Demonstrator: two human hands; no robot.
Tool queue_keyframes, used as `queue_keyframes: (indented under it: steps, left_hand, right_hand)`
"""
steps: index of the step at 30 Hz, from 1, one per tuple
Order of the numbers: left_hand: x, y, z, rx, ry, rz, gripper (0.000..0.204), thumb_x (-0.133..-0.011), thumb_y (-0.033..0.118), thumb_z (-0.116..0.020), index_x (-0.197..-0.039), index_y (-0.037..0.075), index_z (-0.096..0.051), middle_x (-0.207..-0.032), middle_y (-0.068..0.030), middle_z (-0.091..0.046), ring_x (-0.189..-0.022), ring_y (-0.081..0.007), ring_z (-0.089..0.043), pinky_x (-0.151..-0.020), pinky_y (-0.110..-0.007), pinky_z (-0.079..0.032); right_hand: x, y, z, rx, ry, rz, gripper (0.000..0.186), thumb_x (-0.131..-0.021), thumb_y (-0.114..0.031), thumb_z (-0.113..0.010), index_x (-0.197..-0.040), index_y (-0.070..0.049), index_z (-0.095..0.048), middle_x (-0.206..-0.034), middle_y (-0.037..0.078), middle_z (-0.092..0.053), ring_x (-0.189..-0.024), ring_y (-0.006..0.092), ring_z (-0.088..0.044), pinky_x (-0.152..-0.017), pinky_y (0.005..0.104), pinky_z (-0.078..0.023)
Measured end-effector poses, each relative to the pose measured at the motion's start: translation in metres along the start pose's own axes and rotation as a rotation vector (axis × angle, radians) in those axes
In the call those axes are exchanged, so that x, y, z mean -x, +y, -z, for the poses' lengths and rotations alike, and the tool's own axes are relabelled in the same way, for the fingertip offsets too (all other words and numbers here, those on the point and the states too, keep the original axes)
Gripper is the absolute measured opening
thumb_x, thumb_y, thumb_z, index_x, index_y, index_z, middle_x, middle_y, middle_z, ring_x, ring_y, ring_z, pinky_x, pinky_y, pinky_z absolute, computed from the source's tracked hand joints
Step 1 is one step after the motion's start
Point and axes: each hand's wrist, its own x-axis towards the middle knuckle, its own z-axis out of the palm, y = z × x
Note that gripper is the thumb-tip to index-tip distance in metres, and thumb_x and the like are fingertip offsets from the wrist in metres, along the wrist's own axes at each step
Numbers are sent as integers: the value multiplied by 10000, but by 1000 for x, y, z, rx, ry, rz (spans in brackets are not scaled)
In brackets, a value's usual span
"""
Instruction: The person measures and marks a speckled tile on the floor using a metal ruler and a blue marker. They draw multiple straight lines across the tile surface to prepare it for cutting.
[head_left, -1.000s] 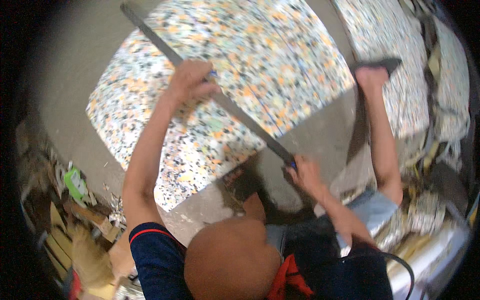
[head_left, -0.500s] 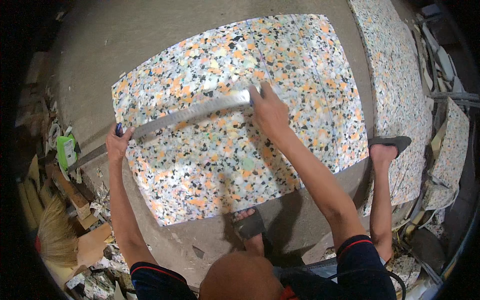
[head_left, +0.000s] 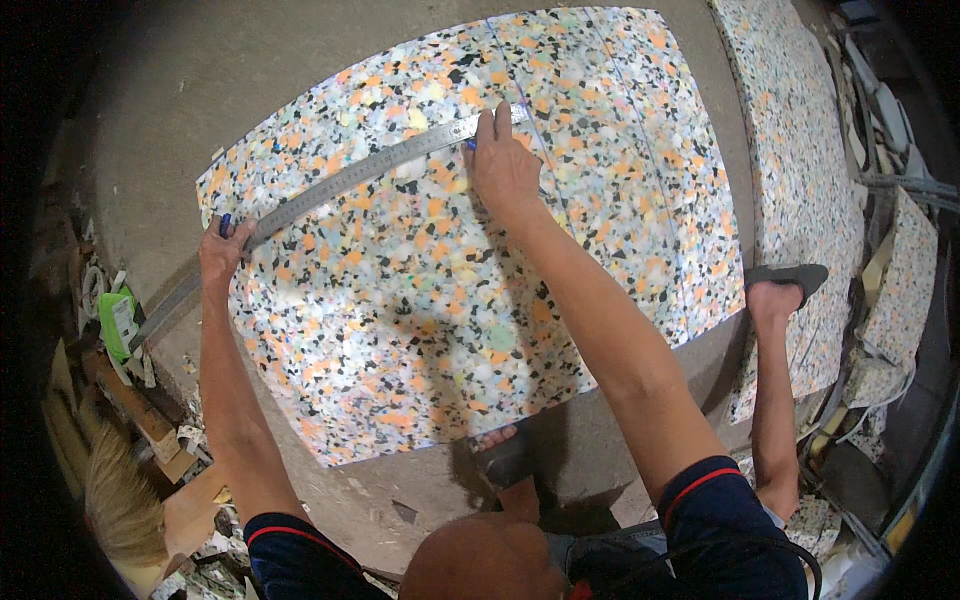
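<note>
A large foam board [head_left: 400, 330] speckled white, orange and black lies flat on the floor, with two blue lines drawn near its right side. Across its far half stretches a long metal ruler [head_left: 360, 175], sticking out past the board's left edge. My left hand [head_left: 222, 250] grips the ruler at that edge, a small blue thing, perhaps a pen tip, showing at its fingers. Near the first line, my right hand [head_left: 508, 170] presses two straight fingers on the ruler's other end. A blue pen [head_left: 470, 145] pokes out by its thumb, mostly hidden.
A second speckled board [head_left: 800, 190] lies to the right, my sandalled foot [head_left: 790, 285] on its edge. Beyond it are foam offcuts [head_left: 895, 290]. On the left are a green packet [head_left: 120, 322], a straw broom [head_left: 120, 500] and scraps.
Both hands have carried the ruler farther away across the board. My right hand has gone up and left, and the ruler's right end now rests beside the first blue line.
</note>
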Motion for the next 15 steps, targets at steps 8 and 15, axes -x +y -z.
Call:
queue_keyframes:
  steps: [8, 15]
  left_hand:
    - [8, 4, -13, -285, 34, -2, 540, -832, 491, -826, -992, 12, -633, -846, -88, -672, -732, -188, -629, -684, -368, -526]
    - [16, 23, -28, -480, 223, 26, 572, -829, 574, -789, -988, 40, -656, -1001, -141, -702, -907, -271, -659, -808, -453, -516]
  right_hand:
    - [-1, 1, 7, -25, -45, -50, 563, -1008, -321, -613, -1422, 17, -435, -1538, 288, -404, -819, 373, -732, -579, 441, -597]
    - [-6, 5, 5, 37, -134, -67, 645, -1047, -382, -537, -1543, -10, -362, -1649, 236, -270, -861, 352, -734, -613, 484, -604]
